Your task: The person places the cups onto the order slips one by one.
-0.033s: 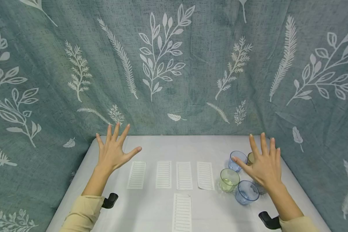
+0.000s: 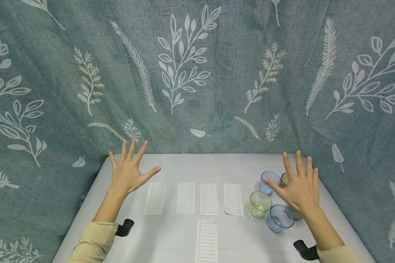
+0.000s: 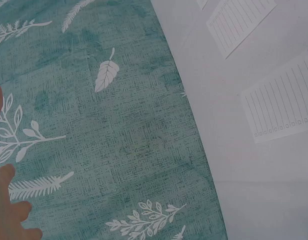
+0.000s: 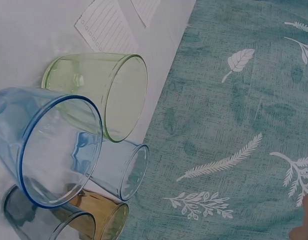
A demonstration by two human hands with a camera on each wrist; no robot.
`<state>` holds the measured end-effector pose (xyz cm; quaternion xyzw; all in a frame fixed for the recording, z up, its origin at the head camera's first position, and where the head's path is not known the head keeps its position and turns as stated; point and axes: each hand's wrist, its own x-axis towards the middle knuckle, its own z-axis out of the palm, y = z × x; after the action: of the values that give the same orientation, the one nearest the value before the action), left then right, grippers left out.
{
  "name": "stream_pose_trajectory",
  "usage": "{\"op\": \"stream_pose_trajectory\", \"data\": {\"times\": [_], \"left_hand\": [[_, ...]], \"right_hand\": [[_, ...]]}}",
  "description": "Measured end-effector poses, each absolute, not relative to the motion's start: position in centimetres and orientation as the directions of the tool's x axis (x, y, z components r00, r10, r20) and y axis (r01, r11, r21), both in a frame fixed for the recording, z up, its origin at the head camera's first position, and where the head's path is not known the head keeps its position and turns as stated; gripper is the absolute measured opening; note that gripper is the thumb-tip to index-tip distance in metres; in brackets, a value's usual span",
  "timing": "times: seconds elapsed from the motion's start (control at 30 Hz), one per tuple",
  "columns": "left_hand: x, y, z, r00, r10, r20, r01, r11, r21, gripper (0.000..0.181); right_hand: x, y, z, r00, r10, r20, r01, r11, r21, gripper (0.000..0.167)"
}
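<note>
Left hand [image 2: 127,175] spread, empty, near paper slips [image 2: 155,199]; right hand [image 2: 301,188] spread, empty, by five glasses [image 2: 260,205]. Slips, glasses on white table [image 2: 204,166].

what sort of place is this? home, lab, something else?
Probably a small staged recording booth, hedging a bit. A leaf-print curtain closes in the far side and both sides of a white table, where lined paper slips and clustered coloured glasses are set out.
</note>
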<state>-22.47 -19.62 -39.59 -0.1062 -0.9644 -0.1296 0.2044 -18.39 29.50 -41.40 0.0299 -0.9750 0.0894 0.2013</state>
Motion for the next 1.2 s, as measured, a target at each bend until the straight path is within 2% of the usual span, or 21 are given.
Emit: {"op": "stream_pose_trajectory", "data": {"times": [0.47, 0.77, 1.0, 1.2], "left_hand": [[-22.5, -19.9, -40.0, -0.904, 0.15, 0.401, 0.252, 0.943, 0.216, 0.092], [-22.5, -20.0, -40.4, -0.915, 0.148, 0.376, 0.245, 0.943, 0.225, 0.093], [-22.4, -20.9, -43.1, -0.913, 0.155, 0.378, 0.294, 0.891, 0.345, 0.092], [-22.0, -21.3, -46.4, -0.926, 0.153, 0.345, 0.307, 0.837, 0.453, 0.09]], "right_hand": [[-18.2, 29.4, -41.9, -0.919, -0.025, 0.393, -0.114, 0.972, -0.204, 0.099], [-18.0, 29.2, -42.0, -0.9, -0.031, 0.434, -0.151, 0.958, -0.244, 0.096], [-18.1, 29.5, -43.2, -0.898, -0.079, 0.432, -0.251, 0.9, -0.357, 0.085], [-18.0, 30.0, -44.3, -0.906, -0.129, 0.402, -0.311, 0.848, -0.429, 0.084]]}}
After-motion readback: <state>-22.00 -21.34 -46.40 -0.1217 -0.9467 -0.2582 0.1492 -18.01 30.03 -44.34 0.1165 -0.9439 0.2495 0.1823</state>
